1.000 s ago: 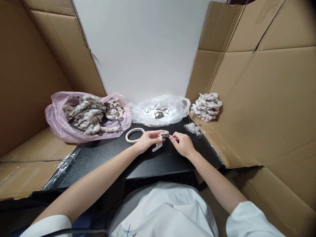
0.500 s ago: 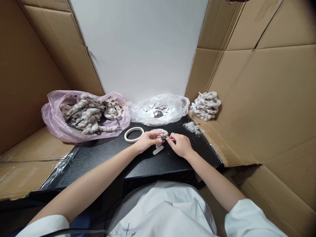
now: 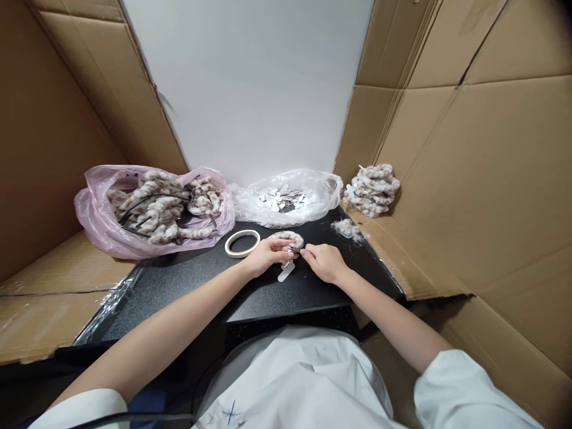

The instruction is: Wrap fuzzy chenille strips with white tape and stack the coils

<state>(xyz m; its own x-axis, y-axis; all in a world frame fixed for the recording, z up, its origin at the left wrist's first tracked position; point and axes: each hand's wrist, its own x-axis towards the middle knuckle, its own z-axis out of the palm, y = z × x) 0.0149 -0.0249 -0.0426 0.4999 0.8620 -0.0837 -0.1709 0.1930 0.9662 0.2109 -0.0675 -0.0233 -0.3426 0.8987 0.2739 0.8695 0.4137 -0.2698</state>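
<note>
My left hand is closed, pinching a fluffy white-and-brown plush loop just above the black table. A white plastic tab dangles below its fingers. Close on the right, my right hand has its thumb and forefinger pressed together on a small grey metal tool. That tool reaches across to the left fingertips; most of it is hidden in the grip, so its exact kind does not show. A roll of white tape lies flat beside my left hand.
A pink plastic bag of fluffy loops stands at left. Behind my hands, a clear bag contains white tabs and metal pieces. At right are stacked loops and loose fluff. Cardboard walls flank the black table.
The white tab has swung to a steeper tilt. The tool between my hands has turned slightly, and its pink part no longer shows. Both hands stay nearly in place.
</note>
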